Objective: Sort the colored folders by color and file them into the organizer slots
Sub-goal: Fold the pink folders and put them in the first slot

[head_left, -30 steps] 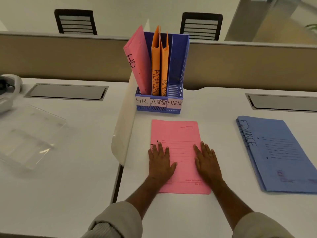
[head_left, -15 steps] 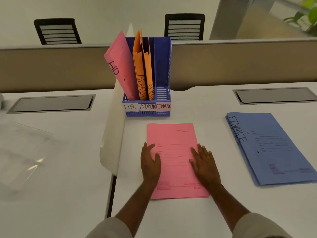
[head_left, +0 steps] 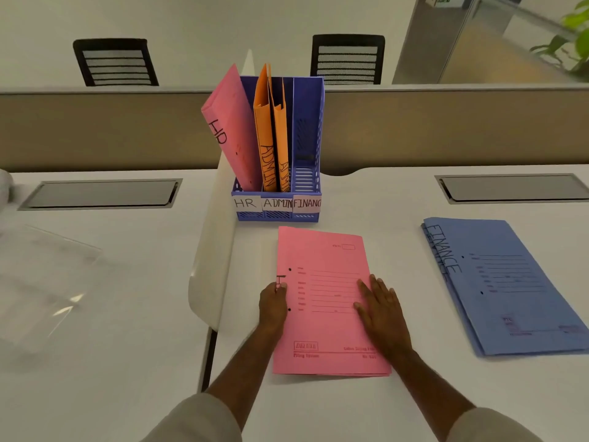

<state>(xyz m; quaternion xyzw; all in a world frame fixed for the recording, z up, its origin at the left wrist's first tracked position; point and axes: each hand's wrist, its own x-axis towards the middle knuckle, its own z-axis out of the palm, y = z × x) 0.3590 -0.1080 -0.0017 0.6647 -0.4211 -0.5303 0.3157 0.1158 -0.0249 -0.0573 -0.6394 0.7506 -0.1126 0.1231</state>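
On the white tabletop, nearest to the person, lies a flat pink paper folder. The left hand is at its left edge, and its fingers curl around that edge, so it seems to pinch the folder there. The right hand lies flat on the right part of the folder, with its fingers slightly spread. To the right, well apart, is a stack of blue folders marked FINANCE. Behind the pink folder stands a blue plastic organizer with three slots. A tilted pink folder marked HR stands in its left slot and two orange folders marked ADMIN in the middle one.
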